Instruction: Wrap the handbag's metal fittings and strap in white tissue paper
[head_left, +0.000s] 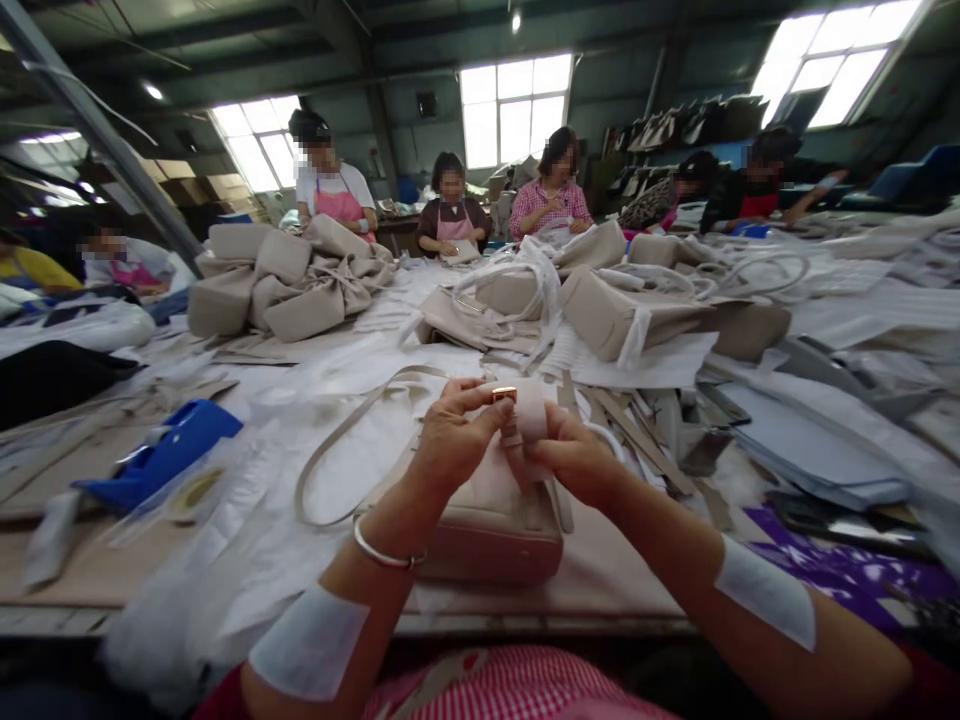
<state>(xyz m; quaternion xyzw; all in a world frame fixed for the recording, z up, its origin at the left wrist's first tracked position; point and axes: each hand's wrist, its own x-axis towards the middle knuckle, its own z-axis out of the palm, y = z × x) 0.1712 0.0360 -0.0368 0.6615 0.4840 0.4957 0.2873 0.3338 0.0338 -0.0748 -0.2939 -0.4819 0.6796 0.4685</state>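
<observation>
Right in front of me a beige handbag [491, 545] lies on the table, its thin strap [301, 480] looping out to the left. Above the bag, my left hand [456, 435] pinches a beige strap end with a shiny gold-coloured buckle [505, 394] between thumb and fingers. My right hand [581, 458] is closed on a small white strip [532, 412], thin like paper or foam, which stands up beside the buckle. The fingertips of the right hand are partly hidden behind the strip and strap.
A blue tape dispenser [169, 455] sits at left by a tape roll [196, 494]. Beige bags [289, 275] are piled farther back, with more bags [630, 310] on white sheets. Purple plastic [814, 560] and a dark phone-like object [847, 522] lie right. Several people work behind.
</observation>
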